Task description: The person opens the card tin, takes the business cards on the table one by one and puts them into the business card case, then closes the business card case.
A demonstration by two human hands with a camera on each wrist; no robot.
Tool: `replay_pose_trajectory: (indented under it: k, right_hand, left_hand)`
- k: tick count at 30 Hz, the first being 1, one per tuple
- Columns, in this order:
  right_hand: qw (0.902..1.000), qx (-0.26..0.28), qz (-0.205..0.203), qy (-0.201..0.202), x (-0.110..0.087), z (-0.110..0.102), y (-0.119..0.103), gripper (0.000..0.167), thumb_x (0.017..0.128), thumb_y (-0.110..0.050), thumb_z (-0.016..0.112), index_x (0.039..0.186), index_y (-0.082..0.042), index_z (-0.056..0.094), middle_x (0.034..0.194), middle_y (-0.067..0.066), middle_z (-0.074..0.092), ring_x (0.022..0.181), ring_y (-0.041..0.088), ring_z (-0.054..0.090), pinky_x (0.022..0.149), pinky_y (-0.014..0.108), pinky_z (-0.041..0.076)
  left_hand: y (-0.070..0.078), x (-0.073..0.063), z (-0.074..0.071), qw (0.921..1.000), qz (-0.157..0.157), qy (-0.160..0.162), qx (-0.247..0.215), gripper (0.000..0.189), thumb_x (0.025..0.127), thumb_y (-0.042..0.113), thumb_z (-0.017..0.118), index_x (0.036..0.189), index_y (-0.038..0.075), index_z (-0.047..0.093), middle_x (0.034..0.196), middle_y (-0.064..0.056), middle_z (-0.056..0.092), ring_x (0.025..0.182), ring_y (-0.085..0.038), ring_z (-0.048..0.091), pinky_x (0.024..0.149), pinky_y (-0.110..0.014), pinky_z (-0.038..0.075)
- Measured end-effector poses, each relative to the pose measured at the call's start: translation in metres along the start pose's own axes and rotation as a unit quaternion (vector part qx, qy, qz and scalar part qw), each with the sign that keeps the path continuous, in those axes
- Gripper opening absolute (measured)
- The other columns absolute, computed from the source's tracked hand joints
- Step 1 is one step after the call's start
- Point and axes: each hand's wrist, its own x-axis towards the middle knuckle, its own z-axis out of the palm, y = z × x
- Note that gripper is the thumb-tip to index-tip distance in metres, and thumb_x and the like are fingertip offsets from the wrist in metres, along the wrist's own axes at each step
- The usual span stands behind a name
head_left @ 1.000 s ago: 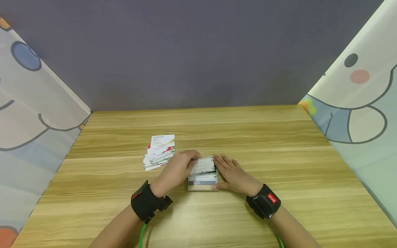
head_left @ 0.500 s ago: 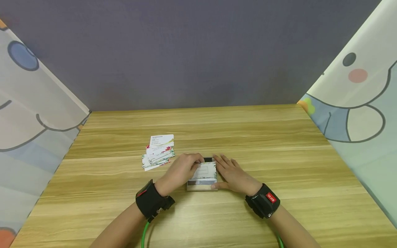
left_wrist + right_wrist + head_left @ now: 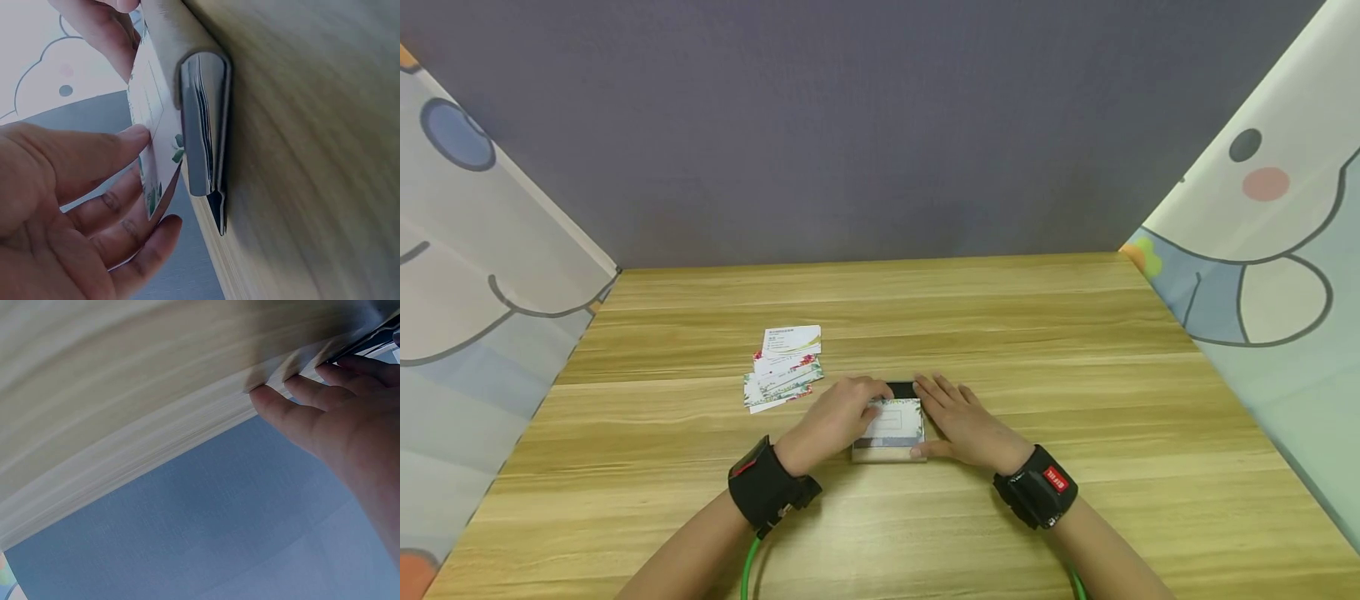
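A card holder point(image 3: 883, 456) with a tan front edge and a dark inside point(image 3: 902, 389) lies on the wooden table. My left hand point(image 3: 838, 419) pinches a white card point(image 3: 891, 421) with a floral border, tilted over the holder. In the left wrist view, the thumb of the left hand point(image 3: 81, 194) is on the card's face point(image 3: 159, 115) with fingers behind it. The holder's side point(image 3: 203, 125) shows several layers there. My right hand point(image 3: 966, 427) lies along the holder's right side, fingers straight and spread, thumb at its front edge.
Several printed cards point(image 3: 784, 379) lie overlapped on the table point(image 3: 1037, 333) left of the holder. A grey panel point(image 3: 880, 133) stands behind the table. Cartoon-printed sheets point(image 3: 1292, 292) flank both sides. A green cable point(image 3: 747, 571) runs from the left wrist strap.
The left hand has drawn the floral card toward the front of the holder, lower over the holder, uncovering its dark back part. The right hand has stayed in place.
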Motion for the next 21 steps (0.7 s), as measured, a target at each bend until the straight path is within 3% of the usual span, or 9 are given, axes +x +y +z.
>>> replay_pose_trajectory:
  k: [11,21]
  right_hand:
    - [1.0000,0.000,-0.003,0.003,-0.0003,0.0007,0.0008,0.089,0.081,-0.055,0.054,0.143,0.000,0.023,0.152,0.014,0.016,0.139,0.036,0.013,0.106,0.057,0.020]
    - [1.0000,-0.001,-0.004,0.002,0.0000,0.0006,0.0009,0.088,0.081,-0.055,0.054,0.143,0.000,0.023,0.152,0.014,0.016,0.139,0.037,0.013,0.106,0.058,0.021]
  left_hand:
    - [0.0004,-0.0048,-0.0006,0.9980,-0.004,-0.061,0.014,0.023,0.082,0.006,0.066,0.105,0.007,0.066,0.096,-0.005,0.057,0.082,-0.014,0.054,0.068,-0.026,0.045]
    - [0.0003,-0.0088,0.0006,0.9972,0.017,-0.065,0.031,0.023,0.081,0.008,0.067,0.104,0.007,0.067,0.097,-0.005,0.059,0.086,-0.016,0.056,0.074,-0.029,0.047]
